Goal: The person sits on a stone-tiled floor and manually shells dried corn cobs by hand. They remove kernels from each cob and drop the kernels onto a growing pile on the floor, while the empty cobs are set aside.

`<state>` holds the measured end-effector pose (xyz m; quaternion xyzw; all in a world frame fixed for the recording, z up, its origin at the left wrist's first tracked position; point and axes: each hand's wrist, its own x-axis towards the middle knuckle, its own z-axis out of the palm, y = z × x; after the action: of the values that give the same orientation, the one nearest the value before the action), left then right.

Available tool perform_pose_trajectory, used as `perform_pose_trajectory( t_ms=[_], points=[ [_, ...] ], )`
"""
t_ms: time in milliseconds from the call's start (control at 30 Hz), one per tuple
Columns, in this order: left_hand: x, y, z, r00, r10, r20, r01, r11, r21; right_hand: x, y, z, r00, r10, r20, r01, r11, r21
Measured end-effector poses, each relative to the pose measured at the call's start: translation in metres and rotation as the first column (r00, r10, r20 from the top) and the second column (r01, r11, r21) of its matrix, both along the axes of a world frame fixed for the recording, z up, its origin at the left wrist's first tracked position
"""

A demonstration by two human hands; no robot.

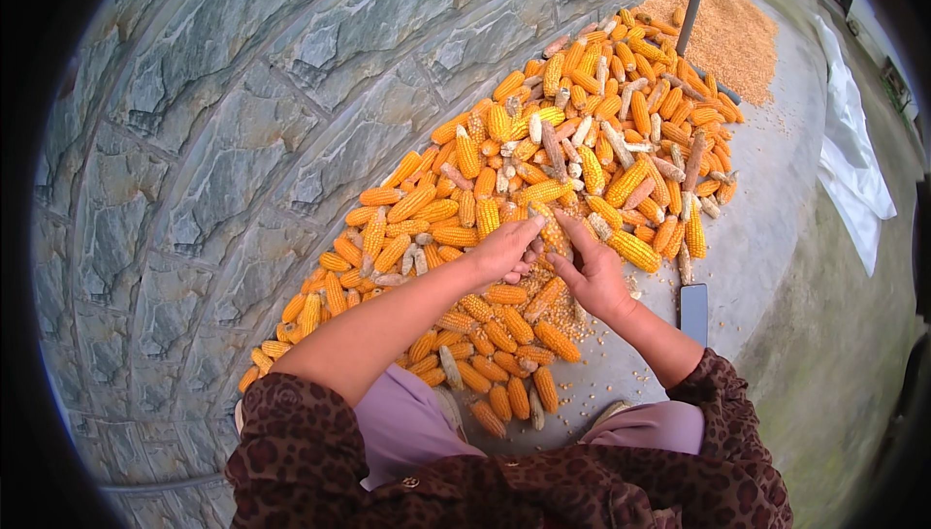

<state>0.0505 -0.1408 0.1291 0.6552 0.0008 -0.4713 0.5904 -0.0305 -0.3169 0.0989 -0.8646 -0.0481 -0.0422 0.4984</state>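
Observation:
A partly shelled corn cob (549, 228) is between my hands, tilted, with yellow kernels on it and bare patches showing. My left hand (506, 250) grips it from the left, the thumb pressed along its side and the other fingers curled in. From the right, my right hand (596, 275) closes on the same cob with thumb and fingers; part of the cob is hidden by them. Loose kernels (551, 308) lie scattered beneath both hands. Around them spreads a large heap of yellow corn cobs (407, 204), with pale bare cobs (553, 146) mixed in.
A stone-block wall (242, 141) runs along the left. Beyond the heap lies a mound of shelled kernels (722, 34), near a grey pole (692, 5). A phone (693, 314) rests on the concrete by my right forearm. White sheeting (851, 156) lies at the far right.

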Motion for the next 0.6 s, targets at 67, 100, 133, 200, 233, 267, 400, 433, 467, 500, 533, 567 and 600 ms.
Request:
perform_pose_trajectory(
  t_ms=[67, 100, 133, 200, 233, 267, 400, 433, 467, 500, 533, 567, 600],
  points=[
    [-0.001, -0.001, -0.001, 1.000, 0.005, 0.023, -0.004, 1.000, -0.013, 0.001, -0.002, -0.012, 0.997, 0.046, -0.061, -0.032, 0.976, 0.216],
    [-0.002, -0.001, -0.003, 0.999, 0.009, 0.033, -0.008, 1.000, -0.018, 0.002, -0.001, -0.010, 0.993, 0.076, -0.087, -0.044, 0.945, 0.324],
    [-0.004, -0.001, -0.007, 0.999, 0.021, 0.044, -0.020, 0.999, -0.032, 0.001, 0.001, -0.008, 0.986, 0.090, -0.140, -0.019, 0.896, 0.443],
    [-0.010, -0.005, -0.012, 0.997, 0.044, 0.064, -0.040, 0.997, -0.064, 0.000, 0.006, 0.001, 0.962, 0.136, -0.238, 0.054, 0.758, 0.650],
    [-0.010, -0.006, -0.012, 0.997, 0.049, 0.064, -0.045, 0.997, -0.063, -0.001, 0.004, -0.001, 0.960, 0.154, -0.235, 0.048, 0.733, 0.678],
    [-0.010, -0.007, -0.012, 0.996, 0.054, 0.064, -0.050, 0.997, -0.062, 0.000, 0.002, -0.005, 0.957, 0.172, -0.231, 0.043, 0.708, 0.705],
    [-0.014, -0.012, -0.020, 0.955, 0.146, 0.258, -0.127, 0.988, -0.090, 0.002, 0.007, -0.005, 0.956, 0.193, -0.220, 0.045, 0.644, 0.764],
    [-0.016, -0.014, -0.022, 0.940, 0.152, 0.306, -0.131, 0.988, -0.087, 0.001, 0.007, -0.004, 0.955, 0.201, -0.220, 0.048, 0.624, 0.780],
    [-0.019, -0.016, -0.025, 0.922, 0.157, 0.353, -0.136, 0.987, -0.083, -0.001, 0.006, -0.005, 0.953, 0.209, -0.220, 0.051, 0.604, 0.795],
    [-0.020, -0.016, -0.026, 0.908, 0.168, 0.384, -0.143, 0.985, -0.094, -0.002, 0.006, -0.004, 0.951, 0.218, -0.217, 0.052, 0.582, 0.811],
    [-0.021, -0.015, -0.028, 0.892, 0.180, 0.416, -0.150, 0.983, -0.103, -0.001, 0.008, -0.004, 0.945, 0.238, -0.222, 0.076, 0.503, 0.861],
    [-0.022, -0.013, -0.029, 0.882, 0.198, 0.428, -0.157, 0.979, -0.128, 0.000, 0.011, -0.003, 0.939, 0.259, -0.225, 0.101, 0.419, 0.902],
    [-0.023, -0.015, -0.026, 0.874, 0.213, 0.436, -0.160, 0.975, -0.155, -0.001, 0.012, -0.004, 0.933, 0.275, -0.231, 0.133, 0.333, 0.933]
  ],
)
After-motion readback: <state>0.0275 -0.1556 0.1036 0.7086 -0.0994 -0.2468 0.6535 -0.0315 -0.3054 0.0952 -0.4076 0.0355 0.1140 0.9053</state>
